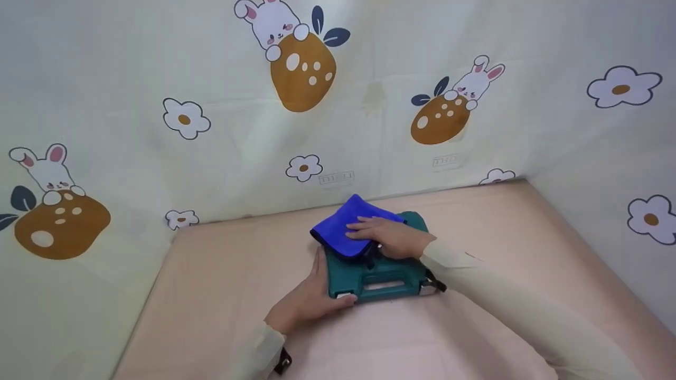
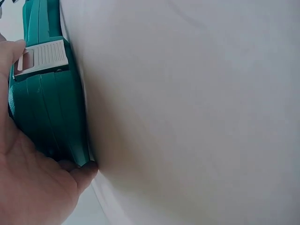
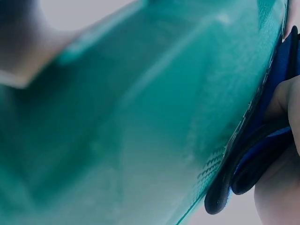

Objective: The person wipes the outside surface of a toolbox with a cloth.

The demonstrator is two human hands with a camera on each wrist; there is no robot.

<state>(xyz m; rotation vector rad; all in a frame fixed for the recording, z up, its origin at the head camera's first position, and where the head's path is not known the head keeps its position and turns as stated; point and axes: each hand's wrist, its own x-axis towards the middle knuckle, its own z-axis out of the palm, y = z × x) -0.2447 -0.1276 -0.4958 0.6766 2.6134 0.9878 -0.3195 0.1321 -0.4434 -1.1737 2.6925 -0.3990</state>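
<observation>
A teal hard plastic carrying case (image 1: pixel 346 272) lies flat, its handle and two light latches facing me. At its front left corner my left hand (image 1: pixel 314 290) grips it, fingers along the side and thumb by the latch (image 2: pixel 44 57). A folded blue cloth (image 1: pixel 338 224) with black edging lies over the top of the case. My right hand (image 1: pixel 396 237) holds this cloth against the lid, fingers stretched across it. In the right wrist view, the thumb is at the folded edge of the cloth (image 3: pixel 276 84), and the near side of the case (image 3: pixel 154 108) is blurred.
The case rests on a pale pink covered surface (image 1: pixel 237 264). Behind it and at both sides rise cream fabric walls (image 1: pixel 121 63) printed with rabbits, fruit and flowers. A black strap (image 1: pixel 435 281) hangs by the right wrist, near the right latch.
</observation>
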